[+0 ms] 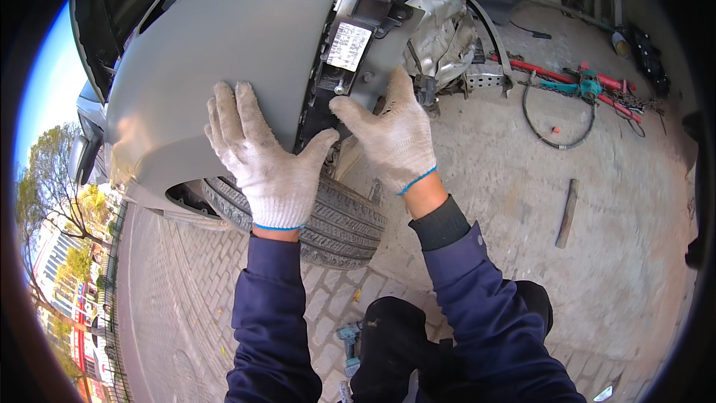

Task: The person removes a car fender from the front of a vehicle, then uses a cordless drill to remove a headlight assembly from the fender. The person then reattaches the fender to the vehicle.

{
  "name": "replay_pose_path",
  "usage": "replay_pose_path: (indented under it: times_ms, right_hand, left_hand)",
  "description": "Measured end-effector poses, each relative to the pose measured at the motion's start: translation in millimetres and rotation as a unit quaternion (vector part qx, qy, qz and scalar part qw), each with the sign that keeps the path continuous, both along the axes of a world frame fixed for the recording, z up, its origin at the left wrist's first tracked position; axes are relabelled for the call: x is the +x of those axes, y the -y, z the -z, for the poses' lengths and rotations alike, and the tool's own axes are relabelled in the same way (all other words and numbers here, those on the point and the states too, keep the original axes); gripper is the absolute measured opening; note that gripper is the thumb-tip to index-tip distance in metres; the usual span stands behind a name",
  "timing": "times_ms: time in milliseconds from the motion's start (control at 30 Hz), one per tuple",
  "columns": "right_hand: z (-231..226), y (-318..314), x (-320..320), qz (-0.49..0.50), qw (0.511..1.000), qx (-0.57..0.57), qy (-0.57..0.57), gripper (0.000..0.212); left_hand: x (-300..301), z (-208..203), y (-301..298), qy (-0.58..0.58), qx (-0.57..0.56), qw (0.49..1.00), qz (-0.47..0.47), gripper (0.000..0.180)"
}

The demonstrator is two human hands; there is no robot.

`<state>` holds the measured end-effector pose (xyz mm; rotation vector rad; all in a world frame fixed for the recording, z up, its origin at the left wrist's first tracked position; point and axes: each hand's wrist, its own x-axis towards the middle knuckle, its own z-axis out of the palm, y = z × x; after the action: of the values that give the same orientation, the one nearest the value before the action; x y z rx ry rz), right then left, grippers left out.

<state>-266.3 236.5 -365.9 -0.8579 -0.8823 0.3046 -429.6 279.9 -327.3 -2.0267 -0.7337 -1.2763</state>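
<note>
My left hand [261, 160], in a white knit work glove with a blue cuff edge, lies on the grey fender [231, 33] of a car. Its fingers are spread flat near the lower edge above the wheel, the thumb pointing at the seam. To the right, my right hand [395, 130], gloved alike, has its thumb and fingers apart by a black housing [321, 108] along the fender's edge. Whether its fingertips touch the part I cannot tell. A white printed label [347, 46] is stuck on the black assembly. Below my hands is the tyre [339, 224].
Crumpled silver metal [440, 19] is exposed at the car's front. Over the concrete to the right lie a red and teal pulling tool [588, 88] with chains, a black hose [556, 147] and a wooden stick [567, 213]. A teal cordless power tool [349, 343] sits by my knee.
</note>
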Motion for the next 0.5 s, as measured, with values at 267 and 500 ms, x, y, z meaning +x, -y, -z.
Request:
replay_pose_path:
  times_ms: [267,500]
  right_hand:
    - [3,-2,-1,0.003,1.0,-0.001,0.004,0.068]
    - [4,-2,-6,0.049,0.998,0.014,0.036,0.067]
  left_hand:
    - [-35,81,-5,0.224,-0.132,0.965,0.04,0.099]
    - [-49,105,-31,0.431,-0.443,0.742,0.258,0.064]
